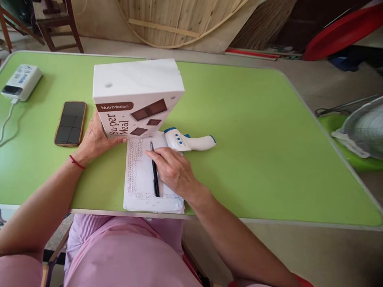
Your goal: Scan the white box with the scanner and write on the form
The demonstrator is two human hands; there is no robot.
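Note:
My left hand (95,137) grips the lower left of a white box (139,85) printed "NutriMotion" and "Su-per Meal". Its thumb lies along the front bottom edge, while the other fingers are partly hidden by the box. The box stands upright, leaning slightly. In front of it is a sheaf of white paper (140,175) with rows of small writing. My right hand (173,169) is over the paper, its curled fingers closed across a black pen (154,175) near the tip. Just beyond that hand lies a white and blue infrared thermometer (191,142).
On the green table (269,151), a phone (70,123) lies left of my left hand. A white power bank (22,81) with a cable (6,119) sits at the far left. Beyond the table are a wooden stool (56,24), a round wooden board (179,20) and a red basin (341,34).

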